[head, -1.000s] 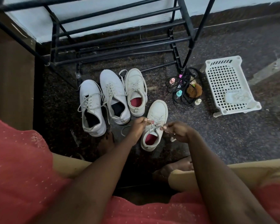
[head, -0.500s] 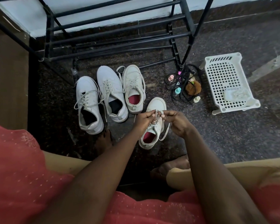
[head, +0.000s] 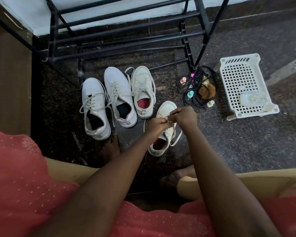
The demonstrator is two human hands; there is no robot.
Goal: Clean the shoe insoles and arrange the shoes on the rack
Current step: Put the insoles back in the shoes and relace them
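Sneaker (head: 161,141) with a red insole lies on the dark speckled floor (head: 246,142) directly under both hands, its toe pointing away from the person toward the rack. The left hand (head: 156,124) and the right hand (head: 184,116) meet over its lacing, knuckles touching. The fingers of each curl in a pinch on the laces (head: 177,139). One white loop hangs off the shoe's right side and a loose end trails at its left. The hands cover the middle of the shoe, so only the toe cap and the heel opening show.

Just beyond the left hand stands the matching sneaker (head: 143,93), also red inside, its laces loose. Left of it, side by side, sit two larger white sneakers (head: 120,98) with black insoles. Behind them rises the black metal rack (head: 126,31). Near the rack's right leg are small pastel bottles (head: 190,94), a tangle of black cord (head: 193,86) and a brown tuft (head: 207,91). Farther right stands a white plastic basket (head: 229,65).
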